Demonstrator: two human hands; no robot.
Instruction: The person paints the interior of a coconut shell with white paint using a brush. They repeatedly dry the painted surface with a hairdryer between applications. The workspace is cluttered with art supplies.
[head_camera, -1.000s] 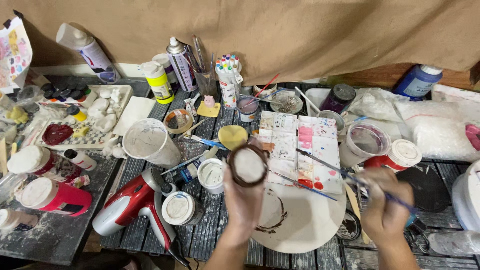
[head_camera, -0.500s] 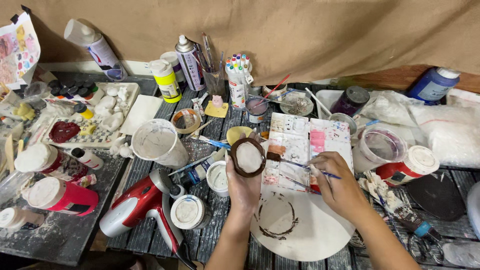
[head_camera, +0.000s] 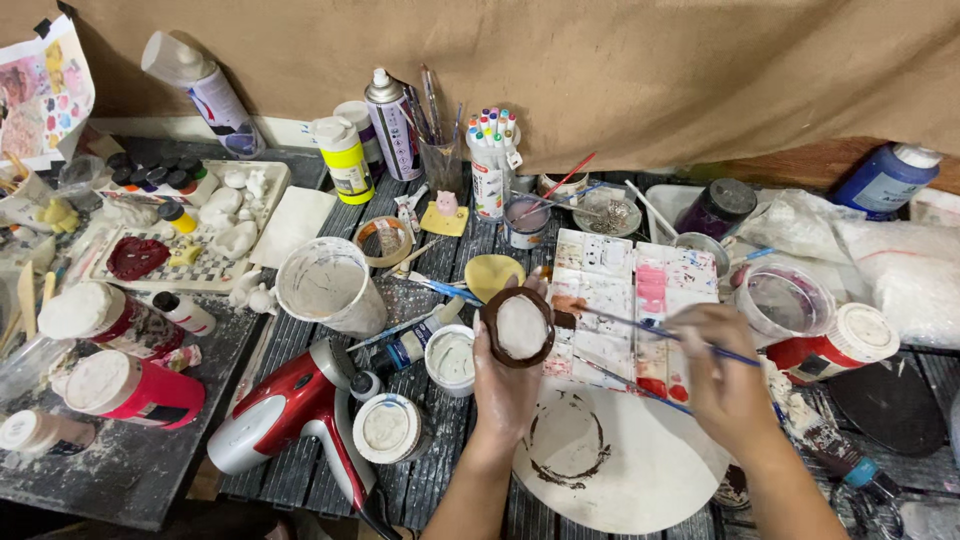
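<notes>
Upper middle: yellow labelled bottle (head_camera: 343, 160), silver spray can (head_camera: 393, 125) with a purple-white label, white marker tub (head_camera: 491, 165). Upper left: tilted white spray bottle (head_camera: 203, 90) and a colourful printed sheet (head_camera: 45, 90). Far upper right: blue bottle (head_camera: 885, 178); lower left: pink labelled jar (head_camera: 130, 390).

A second ago the right hand (head_camera: 725, 385) was low at the right of the frame, over the clutter beside the red jar (head_camera: 835, 345). It has since swung left and up to the middle right, its brush (head_camera: 650, 328) now reaching across the palette (head_camera: 625, 300), tip close to the brown-rimmed disc (head_camera: 518, 327) in the left hand (head_camera: 508, 385).
</notes>
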